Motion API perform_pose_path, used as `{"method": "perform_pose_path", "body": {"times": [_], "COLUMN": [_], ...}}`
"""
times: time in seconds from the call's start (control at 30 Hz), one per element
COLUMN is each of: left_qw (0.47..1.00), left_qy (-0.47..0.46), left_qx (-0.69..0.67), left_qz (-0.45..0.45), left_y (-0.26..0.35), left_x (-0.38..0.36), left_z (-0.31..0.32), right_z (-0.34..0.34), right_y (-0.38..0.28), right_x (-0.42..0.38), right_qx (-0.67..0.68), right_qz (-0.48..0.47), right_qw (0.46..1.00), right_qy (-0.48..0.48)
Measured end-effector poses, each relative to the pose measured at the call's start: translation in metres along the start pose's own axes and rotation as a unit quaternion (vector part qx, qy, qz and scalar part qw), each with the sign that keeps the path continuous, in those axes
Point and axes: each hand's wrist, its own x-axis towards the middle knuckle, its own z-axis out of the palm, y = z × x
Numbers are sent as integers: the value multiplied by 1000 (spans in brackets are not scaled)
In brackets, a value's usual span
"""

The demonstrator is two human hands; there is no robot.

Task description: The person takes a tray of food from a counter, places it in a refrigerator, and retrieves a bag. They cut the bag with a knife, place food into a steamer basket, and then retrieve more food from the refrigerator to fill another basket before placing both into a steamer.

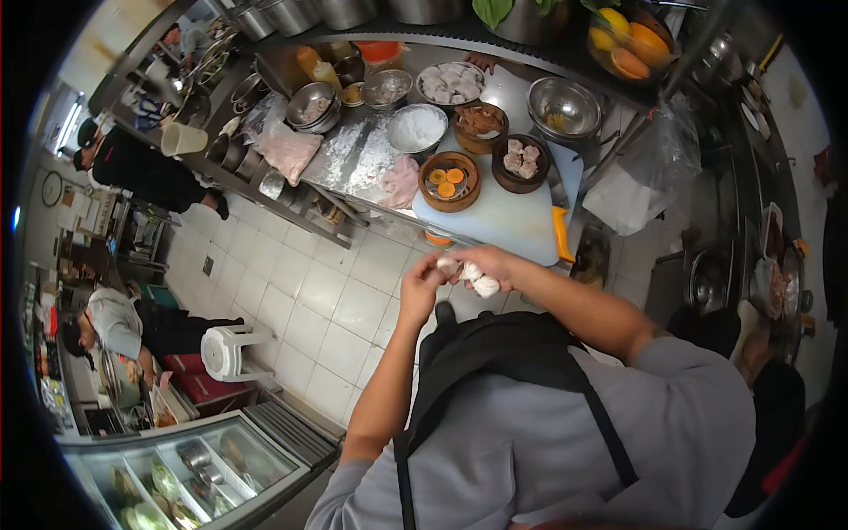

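Observation:
In front of my dark apron, my two hands meet above the floor, near the front edge of the work table. My right hand (495,263) is curled round small white dumplings (486,285), which rest in its palm and fingers. My left hand (422,281) has its fingertips closed on a white dumpling (449,264) at the other end of the group. On the white cutting board (495,219) beyond are a bamboo steamer (449,205) with orange-topped pieces and a steamer of dumplings (521,162). A third steamer (480,127) holds brown food.
A knife with a yellow handle (560,233) lies at the board's right edge. Behind stand a bowl of flour (417,129), a plate of white pieces (450,82) and a metal bowl (564,108). A shelf (389,28) overhangs the table. Co-workers and a white stool (231,353) are at left.

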Motion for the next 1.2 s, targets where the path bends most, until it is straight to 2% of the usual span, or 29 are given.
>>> {"method": "perform_pose_path", "body": {"times": [0.03, 0.1, 0.13, 0.27, 0.37, 0.5, 0.6, 0.7, 0.77, 0.8, 0.87, 0.9, 0.93, 0.97, 1.0, 1.03, 1.07, 1.13, 1.2], "left_qw": [994, 950, 938, 918, 922, 913, 890, 889, 918, 931, 978, 983, 975, 951, 911, 857, 839, 809, 791], "left_qy": [-11, -27, -57, -121, -156, -207, -239, -232, -215, -205, -192, -181, -179, -173, -166, -156, -151, -158, -160], "left_qx": [-102, -303, -334, -366, -333, -321, -341, -342, -283, -254, -78, 12, 112, 211, 307, 396, 396, 437, 461], "left_qz": [-23, -67, -69, -88, -123, -145, -185, -200, -175, -162, -35, 29, 69, 146, 219, 291, 341, 360, 369], "left_y": [0, -1, 1, 14, 21, 27, 29, 38, 38, 38, 29, 35, 40, 46, 53, 55, 47, 43, 41], "left_x": [17, 53, 72, 136, 178, 209, 225, 231, 236, 239, 251, 252, 251, 250, 249, 251, 256, 258, 261], "left_z": [-6, -18, -27, -51, -65, -76, -81, -82, -80, -78, -71, -65, -63, -60, -57, -52, -50, -45, -44], "right_z": [-2, -8, -17, -43, -60, -72, -77, -75, -69, -69, -68, -63, -57, -53, -55, -57, -58, -55, -52], "right_y": [-9, -27, -32, -66, -82, -101, -105, -106, -110, -110, -112, -117, -122, -125, -123, -119, -116, -115, -116], "right_x": [5, 14, 26, 38, 43, 52, 62, 72, 75, 80, 94, 95, 93, 92, 100, 104, 109, 115, 118], "right_qx": [26, 74, 115, 200, 169, 118, 133, 157, 159, 77, -87, -206, -321, -430, -526, -543, -561, -593, -600], "right_qz": [-1, -2, -24, -46, -86, -125, -147, -169, -189, -203, -226, -226, -223, -215, -255, -238, -221, -200, -193], "right_qw": [999, 992, 988, 972, 967, 968, 963, 956, 952, 949, 919, 883, 832, 767, 670, 658, 644, 618, 616], "right_qy": [34, 103, 105, 112, 173, 185, 183, 180, 180, 227, 312, 355, 393, 425, 457, 464, 470, 476, 473]}}
